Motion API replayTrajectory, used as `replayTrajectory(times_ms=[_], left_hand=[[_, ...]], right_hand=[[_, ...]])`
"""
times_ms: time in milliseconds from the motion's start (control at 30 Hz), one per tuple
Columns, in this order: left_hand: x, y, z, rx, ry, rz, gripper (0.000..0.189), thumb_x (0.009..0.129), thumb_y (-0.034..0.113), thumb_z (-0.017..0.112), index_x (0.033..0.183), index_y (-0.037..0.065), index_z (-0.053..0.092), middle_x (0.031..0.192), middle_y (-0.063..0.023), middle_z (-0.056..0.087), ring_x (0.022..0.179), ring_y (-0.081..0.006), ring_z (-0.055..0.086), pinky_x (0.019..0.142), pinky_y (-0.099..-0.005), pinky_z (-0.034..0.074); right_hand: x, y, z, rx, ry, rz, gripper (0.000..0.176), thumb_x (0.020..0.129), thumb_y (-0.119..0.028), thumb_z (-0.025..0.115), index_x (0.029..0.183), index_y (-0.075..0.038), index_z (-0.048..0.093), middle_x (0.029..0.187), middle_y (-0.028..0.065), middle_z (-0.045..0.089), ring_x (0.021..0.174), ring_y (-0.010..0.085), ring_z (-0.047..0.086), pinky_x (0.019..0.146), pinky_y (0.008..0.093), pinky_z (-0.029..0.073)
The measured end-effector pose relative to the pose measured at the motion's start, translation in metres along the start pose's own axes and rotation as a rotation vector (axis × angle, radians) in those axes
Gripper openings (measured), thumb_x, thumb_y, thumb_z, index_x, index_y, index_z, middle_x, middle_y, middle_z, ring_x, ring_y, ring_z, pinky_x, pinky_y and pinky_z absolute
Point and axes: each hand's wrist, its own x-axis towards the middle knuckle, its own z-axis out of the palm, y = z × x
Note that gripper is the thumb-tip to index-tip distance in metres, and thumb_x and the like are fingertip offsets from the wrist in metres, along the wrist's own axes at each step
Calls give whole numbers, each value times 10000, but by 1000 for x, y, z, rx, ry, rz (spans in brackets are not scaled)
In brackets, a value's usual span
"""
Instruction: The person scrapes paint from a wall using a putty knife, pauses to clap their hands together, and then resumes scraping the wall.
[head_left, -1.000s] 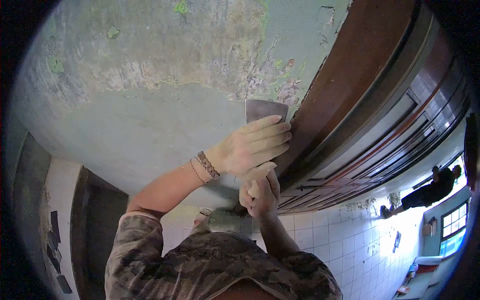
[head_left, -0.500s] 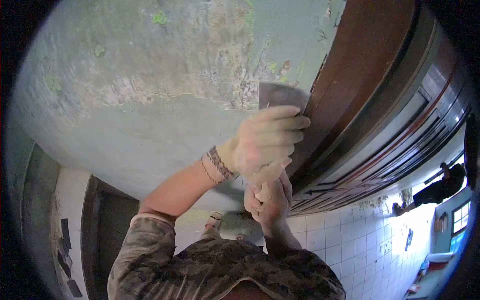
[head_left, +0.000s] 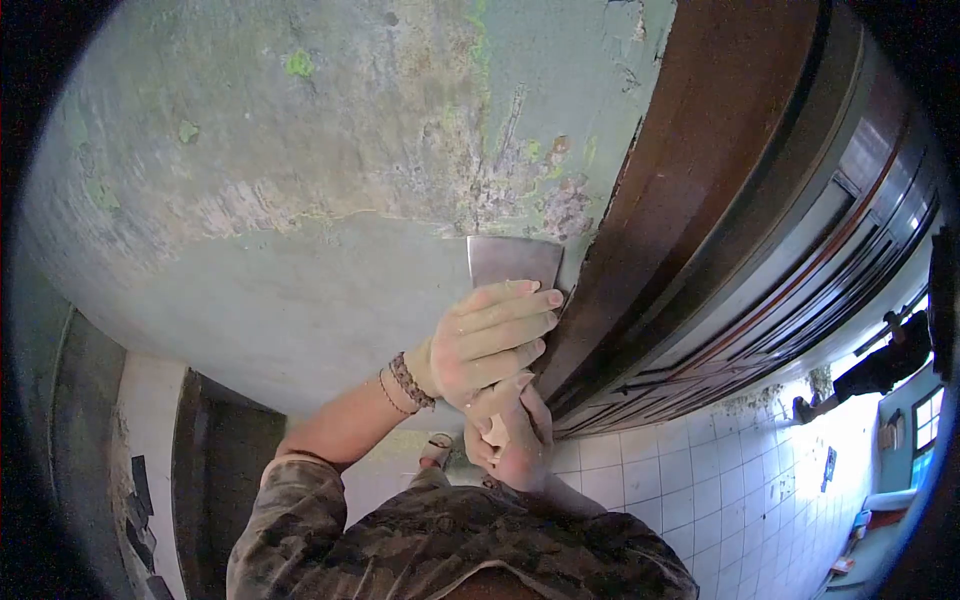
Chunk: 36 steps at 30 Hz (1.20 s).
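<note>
A wide metal scraper (head_left: 514, 262) lies with its blade edge at the lower border of a patch of worn paint on the wall (head_left: 330, 270). My left hand (head_left: 490, 340), with a braided bracelet at the wrist, presses its fingers together over the lower part of the blade. Below it, my right hand (head_left: 515, 445) is wrapped around the handle end, where a pale bit shows between the fingers. Most of the handle is hidden by both hands. Rough pinkish-grey marks and green flecks cover the wall just above the blade.
A brown wooden frame (head_left: 690, 170) runs close along the right of the scraper, beside a panelled door (head_left: 800, 270). White floor tiles (head_left: 680, 480) stretch to the lower right. Another person (head_left: 880, 360) is at the far right. A dark doorway (head_left: 235, 480) stands at lower left.
Both hands and the scraper have moved down and slightly left along the wall. The rough patch beside the frame, earlier behind the blade, now shows.
</note>
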Motion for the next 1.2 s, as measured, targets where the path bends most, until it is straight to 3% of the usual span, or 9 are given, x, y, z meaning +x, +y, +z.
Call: replayTrajectory(times_ms=[133, 167, 233, 333, 400, 433, 800, 1000, 1200], left_hand=[[11, -8, 2, -2, 46, 17, 236, 797, 156, 515, 832, -26, 661, 1019, -178, 661, 1067, -361, 626, 953, -495, 456], [9, -11, 4, -19, 57, 15, 234, 792, 159, 516, 820, -23, 661, 1013, -174, 663, 1065, -361, 627, 950, -493, 457], [7, -12, 5, -43, 56, 11, 232, 788, 161, 517, 807, -21, 661, 1006, -171, 666, 1063, -362, 628, 947, -492, 458], [13, -11, 2, -84, 94, 3, 222, 785, 152, 514, 788, -15, 661, 995, -165, 670, 1055, -355, 632, 942, -489, 461], [15, -8, 0, -99, 81, 3, 180, 754, 111, 533, 782, -20, 654, 994, -171, 667, 1049, -361, 632, 939, -492, 461], [16, -14, 3, -106, 77, -5, 180, 754, 111, 533, 782, -20, 654, 994, -171, 667, 1049, -361, 632, 939, -492, 461], [2, 1, 19, -89, 113, -101, 135, 763, 111, 580, 764, -12, 636, 1002, -167, 658, 1066, -366, 624, 962, -504, 425], [21, -9, 10, -153, 91, -12, 168, 751, 145, 559, 685, 1, 615, 958, -163, 661, 1020, -356, 641, 942, -499, 439], [29, -18, -4, -177, 80, -6, 194, 752, 152, 536, 644, 7, 603, 841, -146, 673, 932, -340, 667, 902, -485, 463]], right_hand=[[10, 11, -26, -800, 324, -193, 497, 793, -74, 680, 1257, -121, 510, 910, 131, 620, 889, 266, 611, 630, 246, 488], [31, 19, -61, -204, -254, -23, 478, 807, -69, 667, 1252, -130, 504, 934, 124, 610, 927, 265, 601, 652, 249, 486], [50, 20, -78, 427, -806, 146, 459, 822, -63, 654, 1247, -139, 499, 958, 118, 599, 965, 265, 590, 674, 252, 485], [44, -6, -56, 226, -1038, 342, 369, 893, -160, 597, 1245, -158, 488, 1086, 97, 561, 1013, 264, 562, 779, 341, 478], [1, 6, -27, -417, 21, -173, 330, 908, -192, 571, 1224, -138, 490, 1025, 99, 554, 929, 252, 548, 725, 338, 465], [1, 0, -16, -545, 149, -209, 315, 916, -208, 558, 1213, -128, 490, 994, 100, 551, 887, 245, 541, 699, 336, 459], [0, -4, 24, -617, 230, -349, 366, 966, -386, 470, 1066, -37, 514, 648, 104, 493, 438, 163, 431, 405, 281, 344], [11, 0, 15, -71, 124, -256, 317, 968, -297, 464, 1075, -1, 509, 688, 92, 472, 450, 152, 434, 374, 272, 316], [22, 7, 44, -554, 187, -391, 347, 1001, -452, 378, 1107, -129, 445, 777, 52, 498, 480, 156, 477, 395, 262, 349]])
